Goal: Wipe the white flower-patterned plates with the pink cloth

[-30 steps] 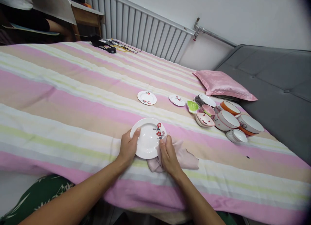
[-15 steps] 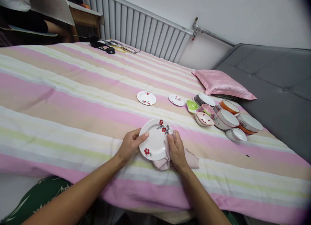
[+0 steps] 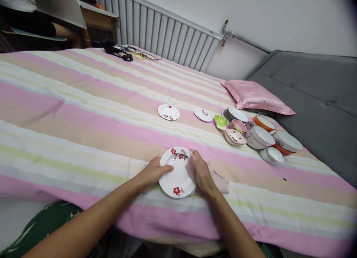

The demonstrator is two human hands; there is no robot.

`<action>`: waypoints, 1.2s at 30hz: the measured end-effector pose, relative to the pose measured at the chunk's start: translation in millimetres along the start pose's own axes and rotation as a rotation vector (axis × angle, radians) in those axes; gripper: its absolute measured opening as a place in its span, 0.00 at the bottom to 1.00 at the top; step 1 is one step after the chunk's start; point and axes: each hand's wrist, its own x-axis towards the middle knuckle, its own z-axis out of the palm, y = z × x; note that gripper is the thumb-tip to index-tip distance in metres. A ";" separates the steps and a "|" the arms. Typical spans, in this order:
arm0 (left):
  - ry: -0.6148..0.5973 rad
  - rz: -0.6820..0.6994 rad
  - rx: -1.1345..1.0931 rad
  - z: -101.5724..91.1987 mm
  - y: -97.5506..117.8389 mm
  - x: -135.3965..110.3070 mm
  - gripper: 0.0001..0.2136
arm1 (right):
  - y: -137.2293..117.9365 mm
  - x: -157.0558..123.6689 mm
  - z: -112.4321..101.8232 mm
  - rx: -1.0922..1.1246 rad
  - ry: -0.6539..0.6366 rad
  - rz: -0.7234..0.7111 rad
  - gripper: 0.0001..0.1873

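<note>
A white plate (image 3: 177, 178) with red flowers and grey leaves is held tilted above the near part of the bed. My left hand (image 3: 152, 172) grips its left rim, thumb on the top face and the other fingers mostly hidden underneath. At the right rim, my right hand (image 3: 202, 172) is closed on a pale pink cloth (image 3: 220, 182), pressing it against the plate. Part of the cloth hangs down onto the bedspread. Farther off, one flowered plate (image 3: 169, 112) lies flat, and a second flowered plate (image 3: 203, 115) lies to its right.
Right of the plates stand a plate stack (image 3: 237, 115), a green leaf-shaped dish (image 3: 221, 122), a pink-rimmed bowl (image 3: 235, 136), larger bowls (image 3: 260, 136) and small stacked bowls (image 3: 272, 155). A pink pillow (image 3: 259, 97) lies behind. Cables (image 3: 142, 54) lie at the far edge; a person (image 3: 28, 20) sits beyond.
The plate has turned slightly clockwise in my hands and come a little lower and nearer. My right hand and the cloth have shifted up along its right rim.
</note>
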 end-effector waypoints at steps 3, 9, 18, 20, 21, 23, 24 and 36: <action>0.031 0.009 -0.007 1.4 -0.7 0.8 0.13 | 2.6 2.1 -0.8 0.060 0.059 -0.021 0.21; 0.034 0.030 -0.007 3.1 -0.7 0.8 0.15 | 4.0 1.7 -0.4 -0.084 0.093 -0.012 0.23; 0.073 0.067 -0.040 3.3 -6.8 3.3 0.16 | 4.3 -1.7 7.6 -0.161 0.143 -0.014 0.14; 0.086 0.075 -0.044 3.7 -7.6 3.6 0.15 | 4.7 -2.2 8.0 -0.200 0.138 0.016 0.13; 0.091 0.075 -0.048 4.1 -7.4 3.5 0.15 | 4.6 -2.5 8.2 -0.216 0.139 0.029 0.12; 0.095 0.079 -0.063 5.0 -6.4 2.9 0.15 | 4.1 -3.3 8.7 -0.242 0.144 0.045 0.12; 0.101 0.085 -0.074 5.5 -5.9 2.6 0.14 | 3.8 -3.6 9.0 -0.254 0.146 0.052 0.11; 0.221 0.123 -0.182 10.9 -5.2 3.0 0.15 | 4.9 -6.1 14.6 -0.356 0.154 0.120 0.09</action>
